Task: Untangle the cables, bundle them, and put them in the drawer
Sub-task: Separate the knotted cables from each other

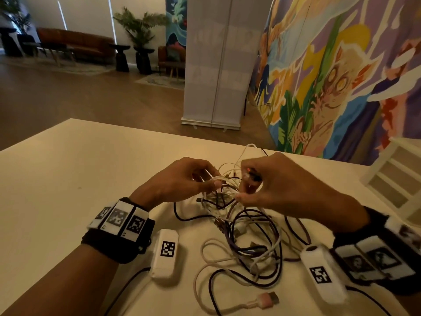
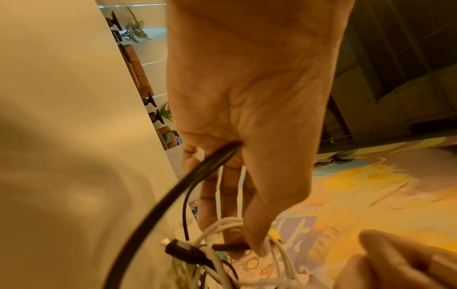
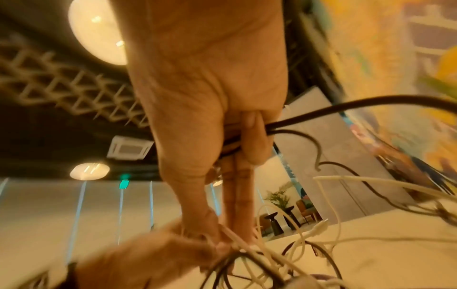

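we see a tangle of cables (image 1: 230,201) heaped on a pale table (image 1: 68,167), in the middle and towards the near edge, with both hands working at its far end. the tangle has no single long axis: loops of white and dark cable run every way, trailing from the hands towards the viewer. we cannot count the separate cables; they cross too often. one pink usb plug (image 1: 268,299) lies flat near the front edge, its metal tip pointing right.

the left hand (image 1: 182,179) is raised just above the table, wrist lower than the knuckles, thumb and curled fingers pinching a small bunch of white strands; in the left wrist view a dark cable (image 2: 173,195) also runs out from under its fingers. the right hand (image 1: 280,183) meets it from the right, fingers curled, thumb and forefinger nipping strands at the knot, with dark cable tucked in its palm.

a white drawer unit (image 1: 396,179) stands at the table's right edge. two wrists carry marker bands.
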`<action>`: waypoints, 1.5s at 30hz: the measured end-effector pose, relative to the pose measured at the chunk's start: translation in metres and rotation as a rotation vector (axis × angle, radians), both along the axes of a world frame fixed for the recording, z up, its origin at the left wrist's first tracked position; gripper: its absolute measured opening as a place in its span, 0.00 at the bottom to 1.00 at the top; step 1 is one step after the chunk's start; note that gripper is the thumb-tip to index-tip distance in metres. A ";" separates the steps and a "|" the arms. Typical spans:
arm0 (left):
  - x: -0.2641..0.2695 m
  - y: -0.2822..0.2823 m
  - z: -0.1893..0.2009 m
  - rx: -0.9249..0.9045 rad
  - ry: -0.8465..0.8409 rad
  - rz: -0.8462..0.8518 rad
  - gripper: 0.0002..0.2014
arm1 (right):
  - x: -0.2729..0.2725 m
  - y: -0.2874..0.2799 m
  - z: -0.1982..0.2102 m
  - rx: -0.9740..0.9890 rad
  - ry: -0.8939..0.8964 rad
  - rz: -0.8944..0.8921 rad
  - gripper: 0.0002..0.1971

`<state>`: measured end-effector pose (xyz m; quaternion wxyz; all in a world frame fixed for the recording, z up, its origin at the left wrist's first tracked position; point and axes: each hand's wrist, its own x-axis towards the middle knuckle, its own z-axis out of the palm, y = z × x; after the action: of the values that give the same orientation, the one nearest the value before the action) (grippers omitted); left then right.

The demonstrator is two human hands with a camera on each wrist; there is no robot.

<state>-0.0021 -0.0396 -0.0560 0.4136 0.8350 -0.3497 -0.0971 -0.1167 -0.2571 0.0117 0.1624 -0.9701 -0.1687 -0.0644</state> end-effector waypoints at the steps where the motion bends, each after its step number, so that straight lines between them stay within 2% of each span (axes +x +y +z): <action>1: 0.002 0.000 -0.001 -0.008 0.008 0.027 0.18 | -0.003 -0.005 0.010 0.110 0.027 0.008 0.19; 3: 0.003 0.000 -0.002 -0.037 0.029 0.075 0.16 | -0.009 -0.016 0.031 0.289 0.017 -0.004 0.18; 6: 0.003 0.001 -0.001 -0.074 0.018 0.121 0.16 | -0.017 -0.032 0.051 0.572 -0.095 -0.041 0.19; 8: 0.000 0.001 0.002 -0.106 0.016 0.139 0.14 | -0.021 -0.043 0.052 0.813 -0.167 0.001 0.18; 11: 0.000 0.001 0.003 -0.139 -0.017 0.192 0.09 | -0.017 -0.063 0.045 1.227 -0.149 0.104 0.15; 13: 0.001 0.002 0.003 -0.135 -0.025 0.226 0.08 | -0.014 -0.072 0.040 1.332 -0.128 0.064 0.15; 16: 0.001 0.002 0.005 -0.060 -0.095 0.214 0.14 | -0.011 -0.076 0.031 1.299 -0.103 -0.055 0.23; 20: -0.006 0.000 0.011 0.074 -0.243 0.166 0.27 | -0.010 -0.072 0.028 1.271 -0.141 -0.155 0.22; 22: -0.010 0.000 0.016 0.089 -0.279 0.083 0.29 | -0.009 -0.071 0.030 1.244 -0.170 -0.186 0.23; 25: -0.013 -0.001 0.016 0.104 -0.276 -0.020 0.22 | -0.007 -0.071 0.031 1.235 -0.195 -0.201 0.23; 28: -0.013 -0.002 0.014 0.007 -0.283 0.014 0.12 | -0.005 -0.073 0.032 1.216 -0.173 -0.237 0.22; 29: -0.012 -0.001 0.015 -0.052 -0.304 0.039 0.12 | -0.004 -0.073 0.032 1.164 -0.159 -0.269 0.22; 31: -0.012 0.001 0.019 -0.191 -0.323 0.071 0.11 | -0.002 -0.079 0.024 0.899 -0.172 -0.399 0.20; 33: -0.013 0.002 0.024 -0.315 -0.300 0.092 0.10 | -0.003 -0.080 0.017 0.555 -0.319 -0.591 0.14; 34: -0.015 0.002 0.026 -0.366 -0.286 0.102 0.09 | -0.006 -0.074 0.018 0.454 -0.413 -0.631 0.11; 36: -0.018 0.000 0.029 -0.447 -0.260 0.134 0.08 | -0.015 -0.051 0.025 0.387 -0.487 -0.503 0.09; 38: -0.021 -0.003 0.033 -0.553 -0.174 0.152 0.09 | -0.023 -0.019 0.028 0.339 -0.323 -0.294 0.14; 40: -0.024 -0.004 0.038 -0.687 -0.061 0.160 0.10 | -0.023 0.008 0.019 0.329 -0.120 -0.163 0.18; 42: -0.028 -0.004 0.041 -0.790 0.019 0.147 0.11 | -0.011 0.023 0.005 0.279 -0.083 -0.133 0.20; 45: -0.035 -0.007 0.044 -0.835 0.102 0.107 0.12 | 0.010 0.032 -0.005 0.257 -0.168 -0.136 0.21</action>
<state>-0.0369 -0.0470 -0.0124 0.7377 0.6067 -0.2943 0.0334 -0.1068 -0.2251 0.0063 0.2657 -0.9417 -0.1058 -0.1772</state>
